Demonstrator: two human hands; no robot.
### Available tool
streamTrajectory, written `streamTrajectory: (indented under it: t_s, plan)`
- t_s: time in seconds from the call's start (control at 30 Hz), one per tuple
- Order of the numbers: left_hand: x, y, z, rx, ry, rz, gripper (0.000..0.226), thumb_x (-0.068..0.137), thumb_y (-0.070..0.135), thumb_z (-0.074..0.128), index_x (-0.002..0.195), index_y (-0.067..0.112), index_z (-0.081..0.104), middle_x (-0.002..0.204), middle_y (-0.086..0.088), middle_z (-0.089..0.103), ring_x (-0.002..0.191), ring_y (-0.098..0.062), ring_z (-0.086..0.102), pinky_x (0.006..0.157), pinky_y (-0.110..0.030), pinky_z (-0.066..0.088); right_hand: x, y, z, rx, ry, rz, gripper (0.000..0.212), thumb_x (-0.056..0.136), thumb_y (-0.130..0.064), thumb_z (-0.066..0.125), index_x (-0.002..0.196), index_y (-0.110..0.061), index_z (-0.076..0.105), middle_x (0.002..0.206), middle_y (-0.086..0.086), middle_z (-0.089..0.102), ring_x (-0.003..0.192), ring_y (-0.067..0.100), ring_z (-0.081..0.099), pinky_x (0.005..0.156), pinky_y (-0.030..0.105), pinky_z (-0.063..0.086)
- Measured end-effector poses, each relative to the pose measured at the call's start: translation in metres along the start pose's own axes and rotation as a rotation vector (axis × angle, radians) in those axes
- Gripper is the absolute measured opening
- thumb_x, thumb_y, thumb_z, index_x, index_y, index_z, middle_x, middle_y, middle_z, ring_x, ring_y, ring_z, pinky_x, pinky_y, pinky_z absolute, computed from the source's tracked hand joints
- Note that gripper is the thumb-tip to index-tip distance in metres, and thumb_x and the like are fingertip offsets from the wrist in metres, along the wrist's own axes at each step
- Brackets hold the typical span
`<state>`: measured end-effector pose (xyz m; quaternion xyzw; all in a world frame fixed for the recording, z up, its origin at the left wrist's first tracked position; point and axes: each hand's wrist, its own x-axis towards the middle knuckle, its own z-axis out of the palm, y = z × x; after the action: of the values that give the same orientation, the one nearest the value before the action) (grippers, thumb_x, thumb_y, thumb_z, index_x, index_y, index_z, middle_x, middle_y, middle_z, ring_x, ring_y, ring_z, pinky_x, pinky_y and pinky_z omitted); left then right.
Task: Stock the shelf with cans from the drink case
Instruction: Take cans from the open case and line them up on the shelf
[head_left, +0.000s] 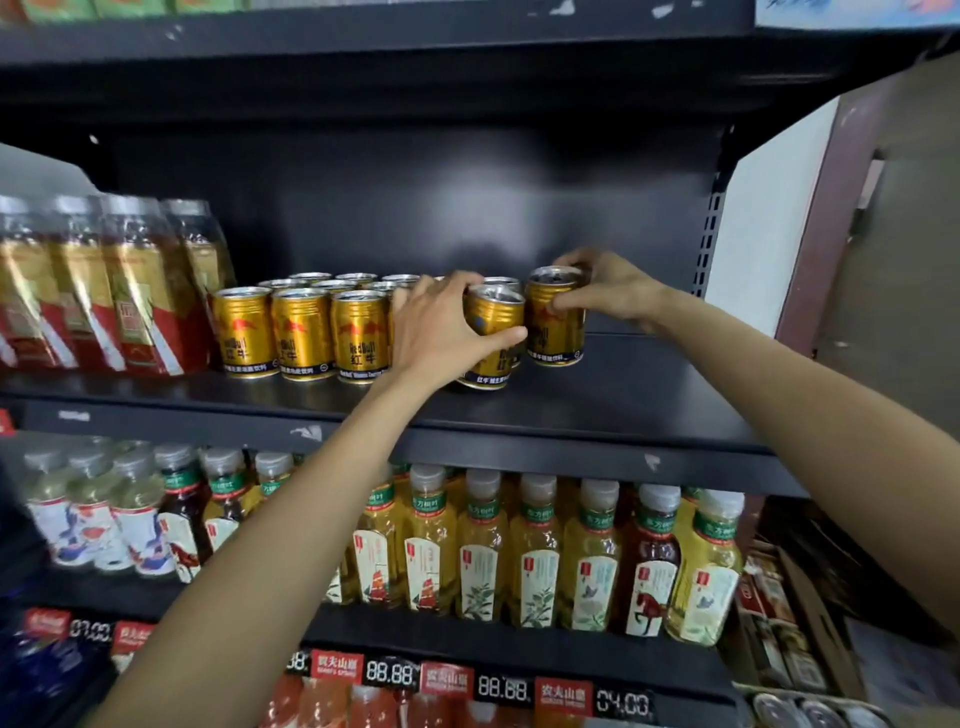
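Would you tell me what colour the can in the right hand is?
Gold with red artwork, the can shows best in the head view.

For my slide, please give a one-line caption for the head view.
Left hand and right hand each set a gold can on the shelf beside stocked cans.

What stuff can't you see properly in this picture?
- Head view: the left hand covers much of its gold can and the cans behind it.
- The back-row cans show only their tops.
- The drink case is cut off by the bottom edge.
- The bottles at left are blurred.
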<state>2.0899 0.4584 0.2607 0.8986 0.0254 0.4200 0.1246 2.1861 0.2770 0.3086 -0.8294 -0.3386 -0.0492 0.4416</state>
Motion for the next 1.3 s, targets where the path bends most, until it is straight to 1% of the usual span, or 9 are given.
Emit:
streamTrajectory:
  t_s: [0.17, 0.3, 0.5, 0.57, 0.67, 0.83, 1.07, 1.17, 1.3]
  plan:
    - [0.017, 0.002, -0.008, 0.095, -0.153, 0.09, 0.074, 0.068, 0.071, 0.063, 0.125, 0.025, 0.053, 0.123, 0.002, 0.062, 0.114, -0.019, 0.052, 0.089, -0.031, 0.023, 0.011, 0.015, -0.008, 0.061, -0.124, 0.0, 0.063, 0.084, -0.009, 0.066, 0.138, -0.02, 0.037, 0.137, 0.005, 0.043, 0.113, 0.022, 0.051, 0.087, 0.035, 0.049]
    - [0.03, -0.003, -0.016, 0.084, -0.313, 0.086, 0.07, 0.066, 0.065, 0.068, 0.123, 0.027, 0.051, 0.118, 0.004, 0.063, 0.111, -0.021, 0.049, 0.088, -0.029, 0.025, 0.021, 0.024, -0.016, 0.009, -0.184, -0.012, 0.051, 0.087, -0.013, 0.062, 0.133, -0.027, 0.046, 0.128, -0.004, 0.045, 0.11, 0.016, 0.049, 0.07, 0.024, 0.047]
    - [0.039, -0.006, -0.026, 0.063, -0.482, 0.177, 0.049, 0.078, 0.035, 0.069, 0.124, 0.031, 0.053, 0.13, 0.006, 0.045, 0.115, -0.011, 0.045, 0.099, -0.03, 0.025, 0.039, 0.037, -0.028, -0.06, -0.249, -0.088, 0.041, 0.086, -0.007, 0.061, 0.121, -0.026, 0.054, 0.125, 0.001, 0.053, 0.115, 0.02, 0.051, 0.086, 0.039, 0.051]
    - [0.034, -0.005, -0.023, 0.07, -0.456, 0.176, 0.048, 0.079, 0.042, 0.068, 0.124, 0.032, 0.053, 0.13, 0.007, 0.047, 0.118, -0.013, 0.047, 0.103, -0.035, 0.034, 0.044, 0.043, -0.028, -0.079, -0.297, -0.105, 0.043, 0.085, -0.005, 0.062, 0.121, -0.025, 0.054, 0.128, 0.004, 0.053, 0.118, 0.024, 0.051, 0.096, 0.046, 0.048]
    - [0.026, -0.002, -0.019, 0.057, -0.366, 0.147, 0.053, 0.076, 0.06, 0.063, 0.121, 0.032, 0.056, 0.126, 0.009, 0.052, 0.114, -0.011, 0.049, 0.099, -0.037, 0.039, 0.052, 0.047, -0.027, -0.074, -0.326, -0.114, 0.045, 0.084, -0.001, 0.062, 0.122, -0.024, 0.053, 0.124, 0.005, 0.055, 0.117, 0.024, 0.052, 0.097, 0.041, 0.047]
    - [0.02, 0.002, -0.014, 0.115, -0.277, 0.149, 0.042, 0.083, 0.049, 0.062, 0.121, 0.031, 0.056, 0.128, 0.006, 0.051, 0.119, -0.018, 0.048, 0.105, -0.04, 0.03, 0.075, 0.048, -0.025, -0.094, -0.364, -0.122, 0.053, 0.081, 0.004, 0.062, 0.128, -0.019, 0.051, 0.125, 0.006, 0.055, 0.12, 0.024, 0.052, 0.103, 0.038, 0.044]
    - [0.019, 0.0, -0.008, 0.162, -0.256, 0.166, 0.041, 0.083, 0.044, 0.059, 0.121, 0.031, 0.052, 0.135, 0.005, 0.047, 0.124, -0.021, 0.046, 0.109, -0.044, 0.026, 0.089, 0.059, -0.016, -0.152, -0.431, -0.116, 0.051, 0.083, -0.017, 0.067, 0.129, -0.026, 0.048, 0.132, -0.001, 0.045, 0.12, 0.018, 0.047, 0.092, 0.029, 0.043]
    - [0.018, 0.0, -0.008, 0.168, -0.233, 0.18, 0.041, 0.083, 0.044, 0.059, 0.121, 0.03, 0.052, 0.135, 0.006, 0.049, 0.123, -0.021, 0.048, 0.108, -0.043, 0.028, 0.093, 0.057, -0.012, -0.177, -0.364, -0.177, 0.046, 0.083, -0.017, 0.07, 0.125, -0.024, 0.051, 0.127, -0.001, 0.049, 0.119, 0.02, 0.049, 0.093, 0.033, 0.046]
    - [0.018, 0.002, -0.009, 0.157, -0.227, 0.181, 0.041, 0.083, 0.044, 0.06, 0.121, 0.029, 0.053, 0.134, 0.006, 0.05, 0.122, -0.022, 0.049, 0.107, -0.042, 0.029, 0.095, 0.056, -0.006, -0.173, -0.253, -0.184, 0.06, 0.08, -0.01, 0.072, 0.131, -0.02, 0.043, 0.137, 0.005, 0.045, 0.128, 0.018, 0.041, 0.097, 0.03, 0.039]
